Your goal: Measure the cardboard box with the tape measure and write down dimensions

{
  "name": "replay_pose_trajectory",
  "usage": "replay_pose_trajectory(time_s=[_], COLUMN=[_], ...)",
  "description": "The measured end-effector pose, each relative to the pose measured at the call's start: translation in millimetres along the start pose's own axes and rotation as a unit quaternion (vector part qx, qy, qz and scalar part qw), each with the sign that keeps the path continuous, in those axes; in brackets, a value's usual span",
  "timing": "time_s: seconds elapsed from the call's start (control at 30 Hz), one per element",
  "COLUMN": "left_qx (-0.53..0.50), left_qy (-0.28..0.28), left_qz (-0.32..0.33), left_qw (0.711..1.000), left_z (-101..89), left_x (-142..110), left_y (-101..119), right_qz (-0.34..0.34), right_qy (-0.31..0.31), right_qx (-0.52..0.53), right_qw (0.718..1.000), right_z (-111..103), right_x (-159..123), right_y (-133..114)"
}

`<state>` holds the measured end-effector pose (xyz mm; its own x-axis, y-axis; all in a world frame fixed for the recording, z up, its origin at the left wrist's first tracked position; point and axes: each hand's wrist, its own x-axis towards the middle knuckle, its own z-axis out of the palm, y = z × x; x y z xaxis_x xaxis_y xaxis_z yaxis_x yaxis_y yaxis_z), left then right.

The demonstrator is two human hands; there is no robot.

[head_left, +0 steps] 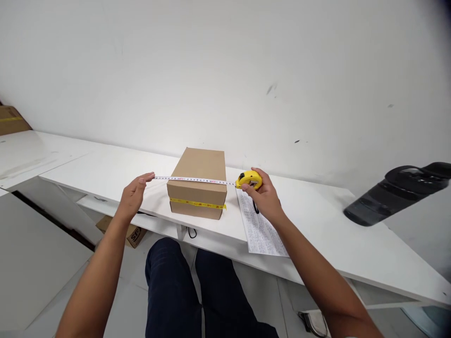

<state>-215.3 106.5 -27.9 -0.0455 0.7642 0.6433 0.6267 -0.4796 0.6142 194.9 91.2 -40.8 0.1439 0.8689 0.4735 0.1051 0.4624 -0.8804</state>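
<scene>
A brown cardboard box (197, 162) with a strip of yellow tape (197, 203) round its front sits on the white desk. My right hand (265, 195), to the right of the box, is closed round a yellow tape measure (249, 179). Its white blade (197, 180) is pulled out leftward across the top of the box near the front edge. Left of the box, my left hand (136, 192) pinches the blade's free end between thumb and fingers. Beneath the right hand lies a sheet of paper (260, 230) covered with writing.
A dark bottle (391, 195) stands on the desk (317, 220) at the right. Behind the desk rises a white wall (211, 70). Another taped cardboard box (13, 119) is at the far left. A smaller carton (136, 234) lies below the desk, left of my legs.
</scene>
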Motion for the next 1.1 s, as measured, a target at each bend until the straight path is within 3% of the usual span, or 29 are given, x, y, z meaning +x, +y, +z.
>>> replay_pose_trajectory(time_s=[0.13,0.2,0.43,0.57,0.67,0.73,0.9,1.0,1.1], left_qx=[-0.017,0.001,0.099,0.150,0.171,0.153,0.095,0.071,0.094], left_qy=[-0.072,-0.081,-0.045,0.014,0.079,0.101,0.069,0.041,0.025], left_qz=[0.043,0.066,0.121,0.191,0.243,0.288,0.415,0.426,0.428], left_qw=[0.996,0.995,0.987,0.970,0.951,0.940,0.902,0.901,0.899], left_z=[17.8,25.5,31.6,23.5,15.4,14.5,43.7,68.6,82.1], left_x=[-7.7,-10.4,-7.0,-9.6,-31.9,-55.1,-102.1,-108.7,-103.9], left_y=[22.6,31.4,32.8,35.5,57.7,83.8,146.6,154.0,144.1], right_qz=[-0.014,-0.007,0.008,0.018,0.039,0.077,0.186,0.197,0.208], right_qy=[-0.036,-0.045,-0.041,-0.028,-0.027,-0.059,-0.182,-0.179,-0.134], right_qx=[-0.013,-0.016,-0.004,0.012,0.046,0.073,0.138,0.164,0.165], right_qw=[0.999,0.999,0.999,0.999,0.998,0.993,0.956,0.950,0.955], right_z=[18.0,20.7,20.5,16.2,7.5,2.7,7.9,14.9,10.1], right_x=[2.1,4.1,6.8,1.3,-18.5,-39.9,-95.9,-114.2,-119.1], right_y=[-6.0,-10.0,-14.0,-21.8,-34.2,-43.7,-64.5,-65.6,-49.4])
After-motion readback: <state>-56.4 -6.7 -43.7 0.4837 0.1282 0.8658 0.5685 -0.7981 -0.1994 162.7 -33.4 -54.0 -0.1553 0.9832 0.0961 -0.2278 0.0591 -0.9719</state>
